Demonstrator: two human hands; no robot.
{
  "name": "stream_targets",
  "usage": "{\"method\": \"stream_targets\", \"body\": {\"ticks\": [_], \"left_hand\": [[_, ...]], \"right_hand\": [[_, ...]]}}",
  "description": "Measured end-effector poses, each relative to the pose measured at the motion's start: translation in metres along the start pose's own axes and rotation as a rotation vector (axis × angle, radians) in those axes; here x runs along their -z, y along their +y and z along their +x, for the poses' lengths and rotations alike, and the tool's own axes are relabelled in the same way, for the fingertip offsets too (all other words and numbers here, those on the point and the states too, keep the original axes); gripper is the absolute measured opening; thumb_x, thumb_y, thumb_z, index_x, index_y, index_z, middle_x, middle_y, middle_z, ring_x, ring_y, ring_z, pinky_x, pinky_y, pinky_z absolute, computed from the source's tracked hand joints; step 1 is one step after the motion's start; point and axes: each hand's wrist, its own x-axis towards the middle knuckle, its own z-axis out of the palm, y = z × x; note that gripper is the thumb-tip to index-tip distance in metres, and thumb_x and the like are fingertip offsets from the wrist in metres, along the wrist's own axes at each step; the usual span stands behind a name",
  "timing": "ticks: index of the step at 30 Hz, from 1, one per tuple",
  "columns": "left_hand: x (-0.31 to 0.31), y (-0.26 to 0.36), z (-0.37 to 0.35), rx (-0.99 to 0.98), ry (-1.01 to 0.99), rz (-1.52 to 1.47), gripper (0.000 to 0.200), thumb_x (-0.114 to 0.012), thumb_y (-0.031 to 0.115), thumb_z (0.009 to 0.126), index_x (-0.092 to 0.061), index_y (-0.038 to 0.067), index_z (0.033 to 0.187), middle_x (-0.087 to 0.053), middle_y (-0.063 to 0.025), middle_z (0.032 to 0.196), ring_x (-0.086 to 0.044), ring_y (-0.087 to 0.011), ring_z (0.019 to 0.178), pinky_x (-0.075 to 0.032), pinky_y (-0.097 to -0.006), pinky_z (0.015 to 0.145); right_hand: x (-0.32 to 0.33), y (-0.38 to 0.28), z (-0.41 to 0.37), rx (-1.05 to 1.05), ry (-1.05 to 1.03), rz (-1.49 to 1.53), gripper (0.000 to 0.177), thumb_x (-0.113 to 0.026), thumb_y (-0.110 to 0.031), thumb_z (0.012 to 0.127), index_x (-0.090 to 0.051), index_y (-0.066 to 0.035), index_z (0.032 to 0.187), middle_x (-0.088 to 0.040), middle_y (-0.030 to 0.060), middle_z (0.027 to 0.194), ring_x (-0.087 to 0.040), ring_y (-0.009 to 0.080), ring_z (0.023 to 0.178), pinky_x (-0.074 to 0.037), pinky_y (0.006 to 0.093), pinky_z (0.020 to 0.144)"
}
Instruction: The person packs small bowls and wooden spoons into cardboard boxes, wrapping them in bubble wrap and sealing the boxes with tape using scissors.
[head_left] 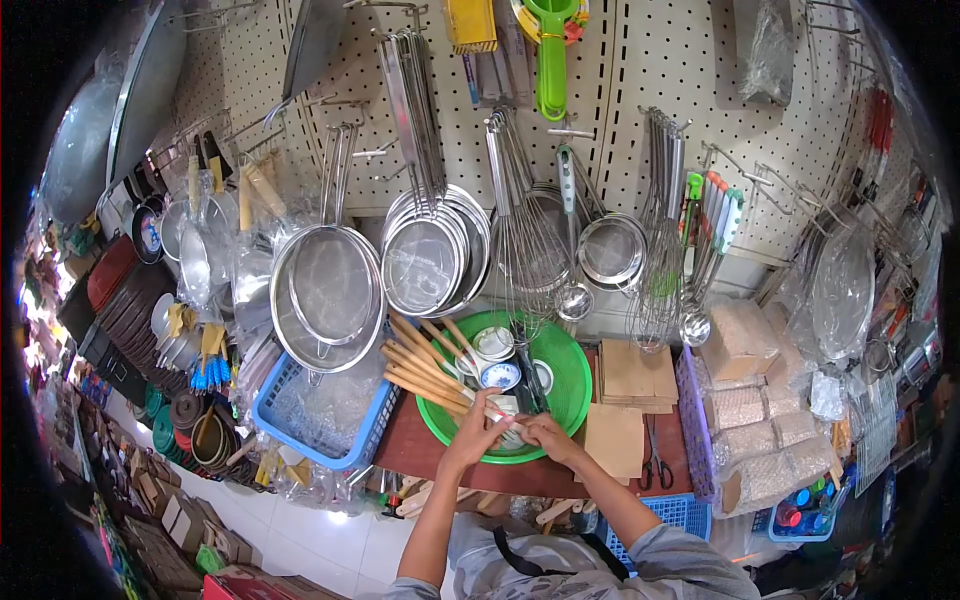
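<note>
A round green basket (567, 375) stands on the dark red shelf (410, 450) before me. Wooden-handled utensils (425, 368) lean over its left side, and small white bowls (494, 343), one with a blue pattern, sit inside with dark-handled items (530, 375). Over the basket's front part, my left hand (480, 428) has its fingers pinched on something small and pale that I cannot make out. Just right of it, my right hand (547, 436) has curled fingers at the same spot; what they hold is too small to tell.
Strainers (425, 262) and whisks (515, 225) hang from the pegboard. Left of the green basket is a blue basket (365, 440) with clear plastic. To the right lie cardboard pieces (613, 440), scissors (655, 465) and a purple basket (692, 420) beside wrapped packages (745, 410).
</note>
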Motion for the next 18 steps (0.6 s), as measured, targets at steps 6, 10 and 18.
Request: {"method": "stream_targets", "body": {"ticks": [6,10,18], "left_hand": [[0.008,-0.025,0.002,0.205,-0.087,-0.534,0.048,-0.057,0.030,0.096,-0.039,0.009,0.135,-0.052,-0.0055,0.101,-0.048,-0.0112,0.072,-0.043,-0.0255,0.068],[0.009,-0.022,0.000,0.175,-0.090,-0.454,0.047,-0.055,0.030,0.096,-0.038,0.009,0.135,-0.053,-0.0069,0.103,-0.050,-0.0137,0.077,-0.044,-0.0261,0.073],[0.006,-0.002,-0.003,0.160,-0.028,-0.228,0.047,-0.054,0.031,0.096,-0.037,0.010,0.135,-0.049,-0.0053,0.094,-0.051,-0.0156,0.081,-0.044,-0.0276,0.073]], "right_hand": [[-0.007,-0.011,0.000,0.081,0.004,0.135,0.029,-0.045,-0.018,0.087,-0.045,-0.001,0.064,-0.046,0.0034,0.063,-0.042,0.0132,0.062,-0.037,0.0308,0.065],[-0.002,-0.002,0.004,0.211,-0.015,0.009,0.028,-0.045,-0.018,0.087,-0.045,-0.001,0.065,-0.045,0.0047,0.063,-0.042,0.0140,0.061,-0.037,0.0305,0.065],[-0.003,-0.008,0.000,0.023,0.001,0.011,0.026,-0.045,-0.017,0.086,-0.047,-0.001,0.066,-0.045,0.0046,0.064,-0.044,0.0154,0.063,-0.039,0.0309,0.070]]}}
